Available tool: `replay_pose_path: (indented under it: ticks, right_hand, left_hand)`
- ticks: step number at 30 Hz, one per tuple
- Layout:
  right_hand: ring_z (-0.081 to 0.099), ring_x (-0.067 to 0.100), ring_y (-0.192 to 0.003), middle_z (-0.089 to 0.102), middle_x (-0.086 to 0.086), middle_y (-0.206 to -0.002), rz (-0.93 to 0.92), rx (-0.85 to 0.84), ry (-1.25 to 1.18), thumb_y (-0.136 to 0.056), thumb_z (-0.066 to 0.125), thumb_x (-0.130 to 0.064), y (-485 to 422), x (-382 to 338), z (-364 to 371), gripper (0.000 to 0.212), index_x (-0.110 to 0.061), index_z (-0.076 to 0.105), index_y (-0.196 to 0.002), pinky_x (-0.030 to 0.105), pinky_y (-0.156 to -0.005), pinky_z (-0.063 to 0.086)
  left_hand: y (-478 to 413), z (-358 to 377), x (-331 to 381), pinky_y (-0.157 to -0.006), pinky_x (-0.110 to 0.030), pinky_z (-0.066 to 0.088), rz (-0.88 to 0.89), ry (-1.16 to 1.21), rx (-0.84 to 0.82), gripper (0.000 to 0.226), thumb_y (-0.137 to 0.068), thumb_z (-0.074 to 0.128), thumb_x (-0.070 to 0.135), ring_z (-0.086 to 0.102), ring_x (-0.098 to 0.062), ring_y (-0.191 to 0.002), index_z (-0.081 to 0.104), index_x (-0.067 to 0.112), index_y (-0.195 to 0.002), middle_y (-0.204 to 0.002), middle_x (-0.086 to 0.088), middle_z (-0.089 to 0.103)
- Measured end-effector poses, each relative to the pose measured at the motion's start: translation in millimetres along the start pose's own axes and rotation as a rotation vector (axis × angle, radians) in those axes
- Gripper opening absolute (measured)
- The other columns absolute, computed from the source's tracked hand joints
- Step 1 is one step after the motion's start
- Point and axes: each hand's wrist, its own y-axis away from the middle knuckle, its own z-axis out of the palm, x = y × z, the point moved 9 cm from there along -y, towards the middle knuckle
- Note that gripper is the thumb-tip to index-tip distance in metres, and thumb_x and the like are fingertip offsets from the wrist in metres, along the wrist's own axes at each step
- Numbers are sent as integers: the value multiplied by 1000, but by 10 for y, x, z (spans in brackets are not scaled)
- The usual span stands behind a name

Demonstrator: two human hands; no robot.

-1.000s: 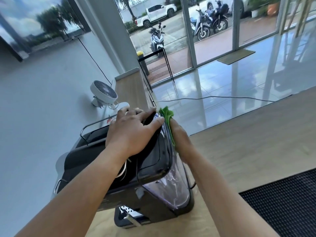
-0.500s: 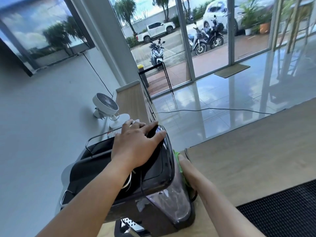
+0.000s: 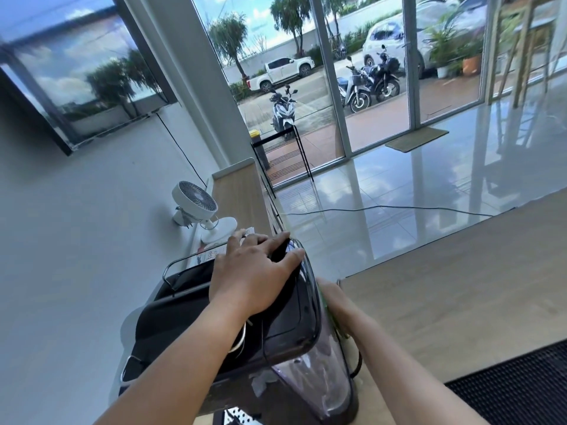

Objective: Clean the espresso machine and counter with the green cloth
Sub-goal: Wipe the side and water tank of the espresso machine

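**Wiping the side of the coffee machine**

Wiping was under way on the right side of the espresso machine (image 3: 245, 342). The green cloth (image 3: 333, 320) was squeezed between that side and the right hand (image 3: 336, 305), so only a thin green strip showed. The right grip pressed the cloth flat against the machine. Whether its fingers were curled could not be told. The left hand (image 3: 254, 271) lay open on top of the machine, fingers spread, holding it steady.

The job looked partly done. One side was being cleaned, but the front and the wooden worktop (image 3: 445, 286) probably still needed a wipe. No dirt could be seen either way.

The clear water tank (image 3: 310, 391) sat at the near right corner of the machine. How much water it held could not be told. A black mat (image 3: 521, 384) lay on the worktop to the right, and a white fan (image 3: 196, 199) stood behind.
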Motion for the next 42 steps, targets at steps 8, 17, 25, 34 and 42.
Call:
replay_pose_path:
  ticks: [8, 17, 25, 34, 42]
  right_hand:
    - [71, 13, -69, 76, 3, -77, -174, -41, -89, -101, 42, -33, 240, -542, 84, 39, -12, 73, -90, 24, -58, 52]
    - [71, 22, -90, 76, 10, -96, -129, 14, -52, -103, 37, -34, 348, -296, 43, 44, -11, 74, -99, 43, -87, 55]
    - [71, 27, -95, 74, 16, -104, -46, -123, -111, -100, 45, -41, 103, -274, 156, 44, -8, 71, -112, 41, -89, 55]
    - [62, 34, -107, 67, 19, -114, 225, 81, -94, -94, 31, -55, 334, 586, -90, 62, -8, 65, -114, 45, -101, 47]
    - [58, 25, -87, 67, 27, -107, 222, 122, -148, -103, 30, -44, 630, 553, -66, 55, -1, 62, -110, 36, -77, 50]
  left_hand:
    - [0, 7, 3, -113, -43, 14, 3, 11, 1, 60, -82, 28, 78, 3, -6, -145, 35, 57, -138, -147, 21, 36]
    - [-18, 27, -28, -116, -45, 12, 10, 11, 0, 63, -80, 24, 80, 3, -11, -146, 33, 57, -139, -148, 21, 35]
    - [-29, 22, -37, -116, -46, 12, 8, 8, 8, 62, -81, 26, 79, 2, -9, -146, 33, 57, -139, -148, 21, 35]
    - [-22, -2, -23, -113, -44, 16, 6, 7, 4, 60, -83, 29, 77, 6, -11, -145, 35, 56, -139, -149, 17, 35]
    - [-40, 20, -33, -112, -46, 17, 13, -3, 23, 61, -83, 28, 78, 9, -13, -145, 37, 55, -139, -149, 17, 37]
